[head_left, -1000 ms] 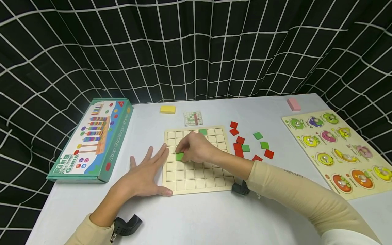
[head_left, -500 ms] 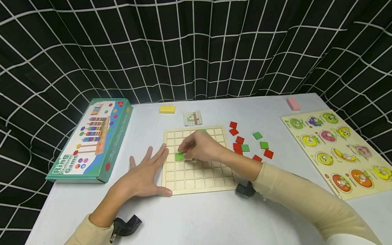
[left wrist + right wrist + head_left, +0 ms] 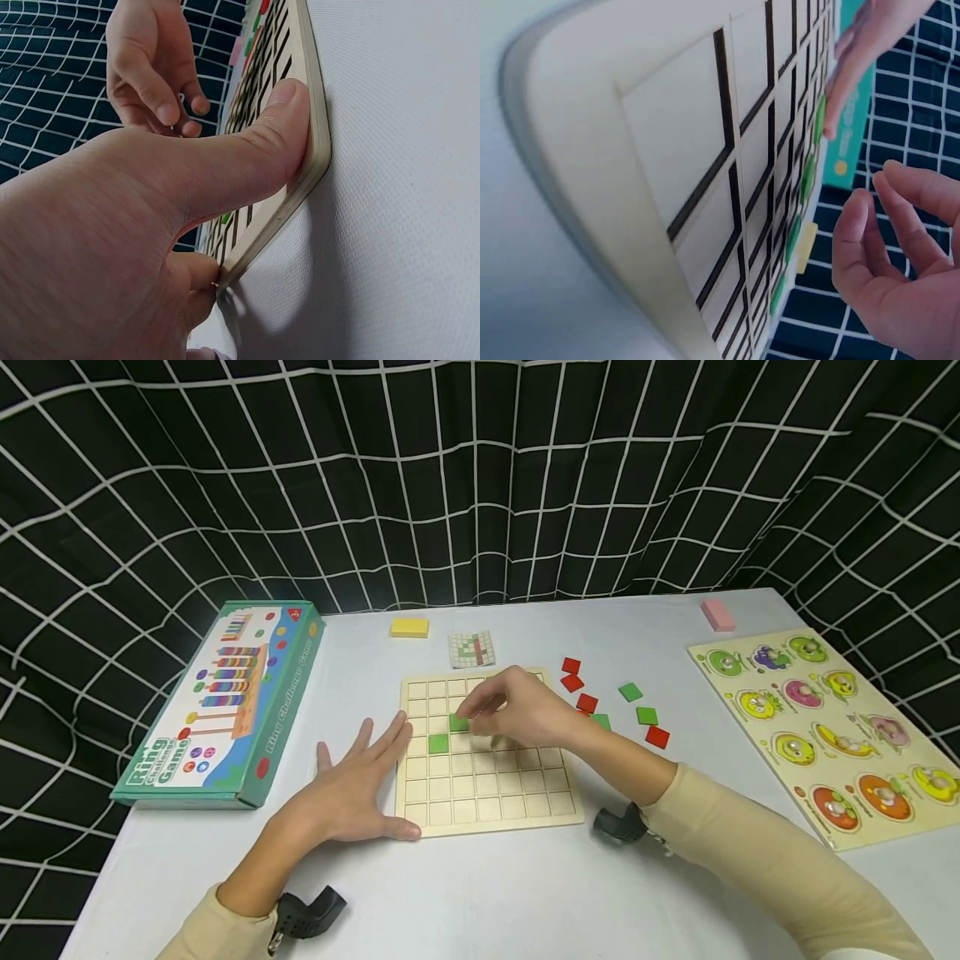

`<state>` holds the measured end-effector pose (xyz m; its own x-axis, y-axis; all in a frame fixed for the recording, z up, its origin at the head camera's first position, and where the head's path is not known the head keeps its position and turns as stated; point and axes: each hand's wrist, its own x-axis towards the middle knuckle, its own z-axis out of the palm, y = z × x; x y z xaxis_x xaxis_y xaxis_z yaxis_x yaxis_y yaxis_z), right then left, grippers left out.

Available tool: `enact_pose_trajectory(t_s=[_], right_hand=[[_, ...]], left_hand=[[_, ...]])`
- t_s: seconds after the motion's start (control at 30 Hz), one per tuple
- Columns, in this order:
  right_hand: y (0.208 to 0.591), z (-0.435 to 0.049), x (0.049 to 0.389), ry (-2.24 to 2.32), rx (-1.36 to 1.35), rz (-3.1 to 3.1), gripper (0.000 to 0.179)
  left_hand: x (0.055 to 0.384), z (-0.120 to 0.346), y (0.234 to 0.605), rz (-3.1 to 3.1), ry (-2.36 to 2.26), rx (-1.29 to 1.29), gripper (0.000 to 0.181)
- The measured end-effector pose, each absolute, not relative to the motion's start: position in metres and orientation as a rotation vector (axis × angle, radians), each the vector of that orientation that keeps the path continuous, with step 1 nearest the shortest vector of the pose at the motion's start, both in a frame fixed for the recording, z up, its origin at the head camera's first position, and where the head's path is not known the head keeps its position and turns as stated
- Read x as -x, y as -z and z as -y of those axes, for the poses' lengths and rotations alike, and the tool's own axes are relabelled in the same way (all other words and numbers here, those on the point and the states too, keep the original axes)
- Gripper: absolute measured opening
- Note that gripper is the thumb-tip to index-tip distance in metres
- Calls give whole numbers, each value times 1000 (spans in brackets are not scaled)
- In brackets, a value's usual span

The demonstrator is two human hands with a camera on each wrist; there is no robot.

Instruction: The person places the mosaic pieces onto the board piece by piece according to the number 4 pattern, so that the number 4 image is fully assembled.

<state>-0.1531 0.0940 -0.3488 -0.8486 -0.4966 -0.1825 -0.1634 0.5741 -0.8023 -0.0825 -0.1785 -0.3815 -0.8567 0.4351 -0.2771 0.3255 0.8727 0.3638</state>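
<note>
A pale wooden grid board [image 3: 487,811] lies on the white table. My left hand [image 3: 351,793] rests spread at its left edge, with the thumb on the near left corner; the left wrist view shows this thumb [image 3: 262,142] on the board's top face. My right hand [image 3: 528,706] hovers over the board, fingers loosely bent and nothing between them, as the right wrist view of this hand [image 3: 900,277] shows. Two green square tiles sit in the grid, one green tile [image 3: 438,743] left and another green tile [image 3: 458,723] beside the right fingertips. The right hand hides further cells.
Loose red tiles [image 3: 657,737] and green tiles [image 3: 647,716] lie right of the board. Behind it are a small pattern card [image 3: 472,650] and a yellow block [image 3: 409,627]. A game box [image 3: 217,710] stands left; a fruit puzzle board [image 3: 825,735] and pink block [image 3: 718,615] lie right.
My right hand has moved rightward from the left green tile, and a second green tile has come into view by its fingertips. The left hand has stayed in place.
</note>
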Motion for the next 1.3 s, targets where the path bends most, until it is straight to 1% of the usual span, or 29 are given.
enact_pose_trajectory(t_s=[0.17,0.37,0.63,0.8,1.1,1.3], right_hand=[[346,-104,153,1164,488,-2446,18],[343,-116,153,1217,431,-2427,22],[339,-139,157,1248,499,-2409,25],[338,-153,158,1270,493,-2430,26],[334,-186,162,1329,376,-2439,22],[334,-209,165,1296,338,-2494,26]], left_hand=[[83,179,382,-2689,-427,-561,132],[82,178,382,-2692,-438,-571,132],[81,178,381,-2691,-456,-567,132],[82,179,382,-2694,-452,-571,132],[82,179,383,-2687,-460,-564,132],[82,179,383,-2680,-484,-571,133]])
